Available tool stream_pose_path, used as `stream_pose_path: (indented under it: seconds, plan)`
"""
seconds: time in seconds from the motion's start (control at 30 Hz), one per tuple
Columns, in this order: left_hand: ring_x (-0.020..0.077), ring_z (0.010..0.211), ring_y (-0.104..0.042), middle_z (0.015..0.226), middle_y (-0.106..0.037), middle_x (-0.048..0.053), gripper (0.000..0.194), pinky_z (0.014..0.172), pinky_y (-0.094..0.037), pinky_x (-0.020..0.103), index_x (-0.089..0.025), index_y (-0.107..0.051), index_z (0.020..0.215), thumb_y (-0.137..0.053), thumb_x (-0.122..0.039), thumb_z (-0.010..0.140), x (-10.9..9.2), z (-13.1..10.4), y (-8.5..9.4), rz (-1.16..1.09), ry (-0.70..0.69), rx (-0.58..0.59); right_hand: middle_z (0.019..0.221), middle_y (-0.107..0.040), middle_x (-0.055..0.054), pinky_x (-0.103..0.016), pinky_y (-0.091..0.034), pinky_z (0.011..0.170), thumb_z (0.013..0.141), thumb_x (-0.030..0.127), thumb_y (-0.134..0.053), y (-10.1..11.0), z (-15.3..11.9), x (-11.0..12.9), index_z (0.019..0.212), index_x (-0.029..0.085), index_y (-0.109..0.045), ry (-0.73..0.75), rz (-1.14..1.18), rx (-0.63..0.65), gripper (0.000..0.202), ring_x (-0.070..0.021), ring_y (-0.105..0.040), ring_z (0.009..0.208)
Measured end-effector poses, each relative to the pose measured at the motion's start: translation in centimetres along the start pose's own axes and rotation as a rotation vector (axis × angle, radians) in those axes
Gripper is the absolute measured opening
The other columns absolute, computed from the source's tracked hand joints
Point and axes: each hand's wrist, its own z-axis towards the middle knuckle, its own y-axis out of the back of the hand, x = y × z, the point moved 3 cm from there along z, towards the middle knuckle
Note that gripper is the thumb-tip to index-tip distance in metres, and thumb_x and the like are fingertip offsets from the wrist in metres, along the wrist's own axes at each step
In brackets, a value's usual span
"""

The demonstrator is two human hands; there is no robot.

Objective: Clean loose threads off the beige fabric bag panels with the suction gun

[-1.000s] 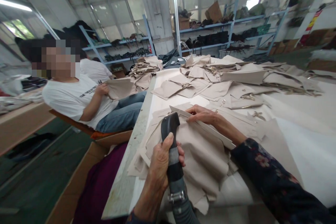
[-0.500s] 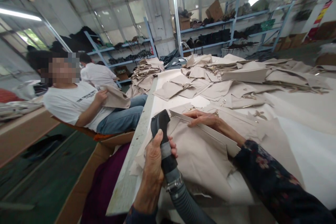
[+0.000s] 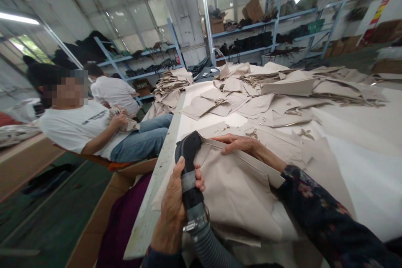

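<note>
While in closed hands (image 3: 176,192) (image 3: 240,144), fabric (image 3: 238,184) right, nozzle (image 3: 187,150) left, long axis forward, tip (image 3: 196,137) rightward.

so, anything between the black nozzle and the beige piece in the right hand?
Nothing visible: the black nozzle, in the left hand, sits at the end of the beige piece the right hand holds. Touching or not, can't tell.

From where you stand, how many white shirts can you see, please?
2, both at left: one shirt on the nearer person, another shirt on the person behind; more may be hidden.
</note>
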Motion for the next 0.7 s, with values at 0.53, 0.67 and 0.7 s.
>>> stream_pose_path:
  seconds: [0.53, 0.67, 0.7]
  plan:
    - [0.0097, 0.043, -0.049, 0.057, -0.058, 0.001, 0.03, 0.042, -0.044, 0.022, -0.011, -0.062, 0.08, -0.06, -0.041, 0.082, -0.6, -4.2, 3.8, 0.018, -0.055, -0.036, 0.091, -0.063, -0.008, -0.03, -0.045, 0.07, 0.081, 0.002, -0.047, -5.1, 0.7, 0.1, 0.094, 0.014, -0.064, 0.058, -1.502, -0.445, 0.024, -0.0185, -0.056, 0.08]
    - [0.0095, 0.042, -0.049, 0.055, -0.057, 0.001, 0.032, 0.041, -0.043, 0.021, -0.012, -0.06, 0.078, -0.064, -0.043, 0.078, -0.4, -6.7, 4.6, 0.022, -0.076, -0.132, 0.101, -0.059, -0.02, -0.039, -0.044, 0.067, 0.079, -0.003, -0.044, -11.7, 1.2, -4.2, 0.096, 0.005, -0.063, 0.128, -1.856, -0.512, 0.027, -0.0268, -0.052, 0.087]
    - [0.0092, 0.041, -0.049, 0.055, -0.057, 0.001, 0.032, 0.04, -0.042, 0.02, -0.012, -0.06, 0.078, -0.064, -0.044, 0.078, -0.3, -7.1, 4.6, 0.023, -0.075, -0.152, 0.101, -0.058, -0.021, -0.039, -0.043, 0.065, 0.079, -0.003, -0.045, -12.9, 1.2, -5.1, 0.093, 0.004, -0.064, 0.152, -1.942, -0.501, 0.025, -0.0271, -0.051, 0.085]
